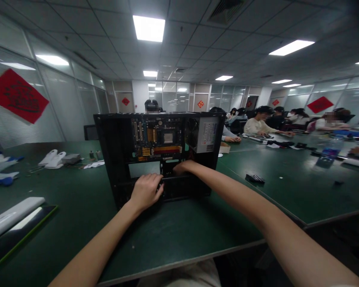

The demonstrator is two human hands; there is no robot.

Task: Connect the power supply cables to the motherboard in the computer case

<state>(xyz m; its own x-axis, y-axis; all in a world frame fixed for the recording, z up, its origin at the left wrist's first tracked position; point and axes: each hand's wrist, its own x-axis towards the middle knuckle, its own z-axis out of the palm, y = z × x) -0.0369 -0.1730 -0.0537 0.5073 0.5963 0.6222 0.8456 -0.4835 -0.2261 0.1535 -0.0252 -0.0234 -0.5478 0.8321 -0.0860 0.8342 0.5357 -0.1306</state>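
Note:
A black computer case [109, 159] stands on the green table before me with its open side facing me. Inside it, the motherboard [168, 138] shows card slots and a bare square processor area, with the silver power supply [206, 135] and its fan at the upper right. My left hand [146, 190] is closed over the lower front rail of the case, thumb on the near side. My right hand [183, 166] reaches in below the motherboard and power supply, its fingers blurred and partly hidden in the dark interior.
At the left lie a white bar-shaped object [16, 217] and a dark green-edged phone-like slab [22, 235]. Further back are white shoe-like objects [52, 158] and a grey box [71, 159]. A small dark object [255, 179] lies right. Other people sit around the tables.

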